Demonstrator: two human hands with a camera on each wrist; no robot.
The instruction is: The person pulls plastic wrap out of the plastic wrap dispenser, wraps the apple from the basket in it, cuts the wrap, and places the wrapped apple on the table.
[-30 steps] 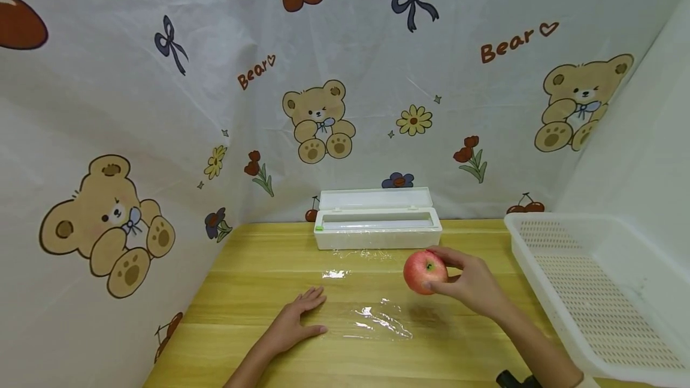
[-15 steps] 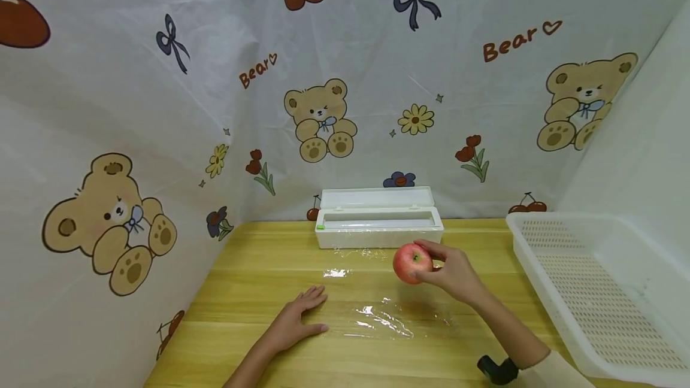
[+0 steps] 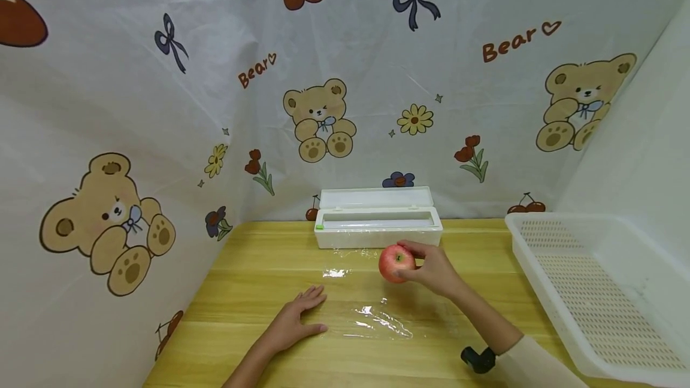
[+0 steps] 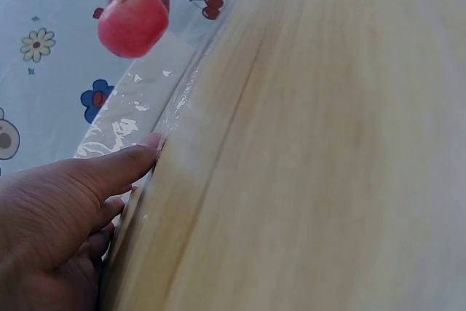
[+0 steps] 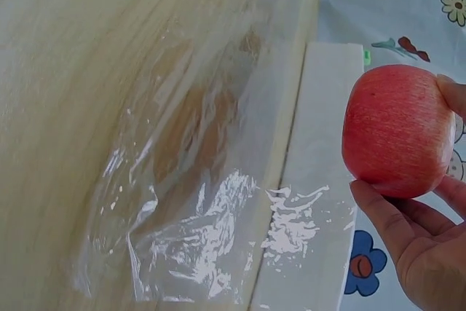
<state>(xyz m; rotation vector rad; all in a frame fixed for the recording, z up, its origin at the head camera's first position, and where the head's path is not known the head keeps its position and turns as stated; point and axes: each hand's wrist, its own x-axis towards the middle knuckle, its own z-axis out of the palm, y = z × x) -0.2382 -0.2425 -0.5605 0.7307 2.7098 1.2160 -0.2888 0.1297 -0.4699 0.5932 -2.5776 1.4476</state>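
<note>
A red apple (image 3: 396, 263) is held in the fingers of my right hand (image 3: 435, 270), over a sheet of clear plastic wrap (image 3: 380, 319) on the wooden table. The right wrist view shows the apple (image 5: 399, 130) gripped between thumb and fingers, with the wrinkled wrap (image 5: 211, 180) below it. My left hand (image 3: 293, 323) lies with fingers spread at the wrap's left side. In the left wrist view, the left thumb and fingers (image 4: 120, 169) rest at the wrap's edge. Behind the apple stands a white wrap dispenser box (image 3: 377, 238), lid raised, the film stretching out from its front.
A white perforated basket (image 3: 604, 298) stands on the right of the wooden table (image 3: 259, 262). A curtain printed with bears (image 3: 366, 64) hangs behind and to the left. A black device (image 3: 478, 360) sits by the right sleeve.
My right hand has carried the apple leftward across the wrap, closer to the middle of the table. The left hand has stayed in place.
</note>
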